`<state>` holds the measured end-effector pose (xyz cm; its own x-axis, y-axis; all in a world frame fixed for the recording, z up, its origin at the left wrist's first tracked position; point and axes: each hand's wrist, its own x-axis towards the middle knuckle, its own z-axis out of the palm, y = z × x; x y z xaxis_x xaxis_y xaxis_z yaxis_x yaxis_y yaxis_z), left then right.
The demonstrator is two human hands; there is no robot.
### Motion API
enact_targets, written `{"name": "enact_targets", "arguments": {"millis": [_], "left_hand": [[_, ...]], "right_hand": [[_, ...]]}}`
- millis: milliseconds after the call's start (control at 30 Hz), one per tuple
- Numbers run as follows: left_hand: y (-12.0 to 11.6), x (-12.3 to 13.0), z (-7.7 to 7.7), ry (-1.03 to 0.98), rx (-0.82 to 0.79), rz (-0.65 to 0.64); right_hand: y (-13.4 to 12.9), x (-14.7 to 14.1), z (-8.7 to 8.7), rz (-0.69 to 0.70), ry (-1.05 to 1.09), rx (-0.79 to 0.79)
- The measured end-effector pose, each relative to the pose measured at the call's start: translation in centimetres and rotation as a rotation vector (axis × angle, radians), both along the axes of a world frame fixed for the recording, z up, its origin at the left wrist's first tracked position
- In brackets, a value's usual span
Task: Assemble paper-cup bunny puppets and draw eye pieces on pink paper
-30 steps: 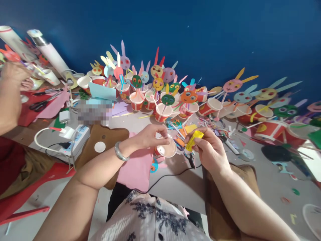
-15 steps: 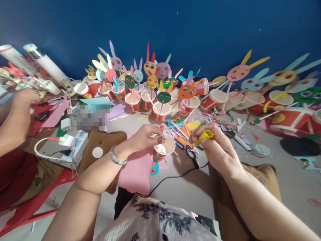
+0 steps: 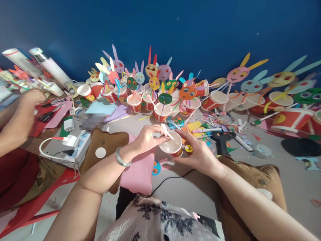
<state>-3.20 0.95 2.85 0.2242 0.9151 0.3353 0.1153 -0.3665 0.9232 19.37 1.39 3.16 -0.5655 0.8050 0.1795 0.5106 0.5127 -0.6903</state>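
My left hand (image 3: 150,138), with a bangle on its wrist, pinches a thin whitish stick (image 3: 171,135) at the rim of a paper cup (image 3: 173,146). The stick's lower end reaches over the cup's opening. My right hand (image 3: 198,150) curves round the cup's right side, thumb at the near side and fingers at the far side. In the gap between cup and right palm shows a small yellow tube-like piece (image 3: 188,148); whether it lies on the table or touches the palm I cannot tell. A blue paper rabbit face (image 3: 156,168) lies near the cup.
Decorated cups with paper rabbits (image 3: 165,98) line the wall. A black glue gun (image 3: 222,140) lies right, among paper scraps. Pink paper (image 3: 139,164), brown cushions (image 3: 105,147) and a power strip (image 3: 84,144) are nearby. A co-worker's arm (image 3: 20,113) is at left.
My right hand has moved left from holding the yellow piece up and now grips the cup. The cup has shifted slightly right. My left hand keeps its pinch, with the stick now clearly visible.
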Motion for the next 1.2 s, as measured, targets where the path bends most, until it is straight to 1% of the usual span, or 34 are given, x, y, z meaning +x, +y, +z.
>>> {"name": "enact_targets", "arguments": {"millis": [100, 233, 433, 600, 800, 1000, 1200], "left_hand": [[-0.5, 0.3, -0.1, -0.013, 0.016, 0.005], [-1.0, 0.5, -0.1, 0.008, 0.065, 0.047], [-1.4, 0.5, 0.5, 0.154, 0.285, 0.083], [-1.6, 0.4, 0.8, 0.211, 0.425, 0.065], [-1.8, 0.4, 0.7, 0.238, 0.437, 0.083], [-1.8, 0.6, 0.3, 0.23, 0.457, 0.09], [-1.9, 0.5, 0.3, 0.301, 0.442, 0.094]], "right_hand": [[-0.3, -0.1, -0.3, 0.0, 0.03, 0.053], [-0.6, 0.0, -0.1, 0.01, 0.049, 0.116], [-0.7, 0.2, -0.1, 0.056, 0.099, 0.178], [-1.0, 0.3, -0.5, 0.042, 0.111, 0.164], [-1.3, 0.1, -0.5, 0.008, 0.114, 0.141], [-1.4, 0.1, -0.9, -0.003, 0.153, 0.165], [-1.7, 0.0, -1.1, -0.015, 0.147, 0.136]]}}
